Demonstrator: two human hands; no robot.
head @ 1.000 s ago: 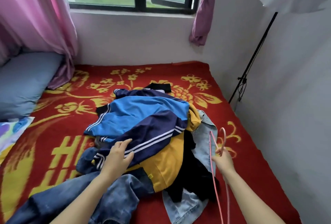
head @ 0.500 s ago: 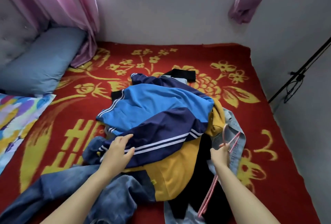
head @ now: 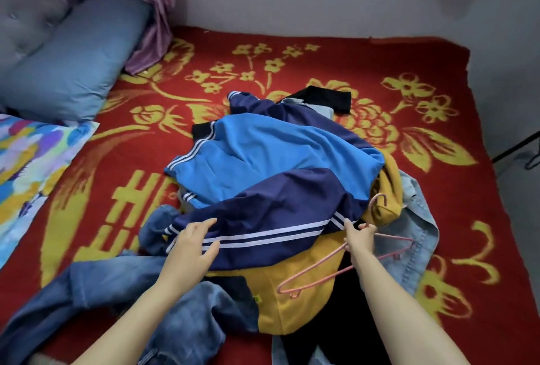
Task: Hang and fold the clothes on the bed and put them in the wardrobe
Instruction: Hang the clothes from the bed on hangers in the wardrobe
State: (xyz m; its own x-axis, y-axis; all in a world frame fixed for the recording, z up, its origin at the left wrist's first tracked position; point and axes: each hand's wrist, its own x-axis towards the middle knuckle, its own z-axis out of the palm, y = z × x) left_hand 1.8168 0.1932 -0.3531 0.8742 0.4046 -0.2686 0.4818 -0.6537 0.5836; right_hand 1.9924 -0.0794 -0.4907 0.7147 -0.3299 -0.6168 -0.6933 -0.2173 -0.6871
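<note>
Blue track jacket (head: 271,166): light blue and navy with white stripes, top of the clothes pile, mid-bed.
Left hand (head: 190,250): flat on the jacket's navy striped part, fingers straight and spread, gripping nothing.
Right hand (head: 361,240): fingers curled round the pink hanger (head: 318,275) just below its hook, fingertips at the jacket's striped edge.
Hanger position: lies tilted across the yellow garment (head: 295,300), hook pointing up beside the jacket's right edge, far arm over the light denim piece (head: 418,230).
Yellow garment: under the jacket, sticking out at near side and right.
Dark jeans (head: 181,312): near-left of the pile, under the left forearm.
Black garment (head: 344,335): under the yellow one, near edge; another black bit shows at the far side of the pile.
Bed (head: 292,52): red blanket with yellow flower pattern.
Pillow (head: 73,58): blue, far-left corner, pink curtain (head: 152,14) hanging beside it.
Patterned cloth (head: 29,166): multicoloured, left edge.
</note>
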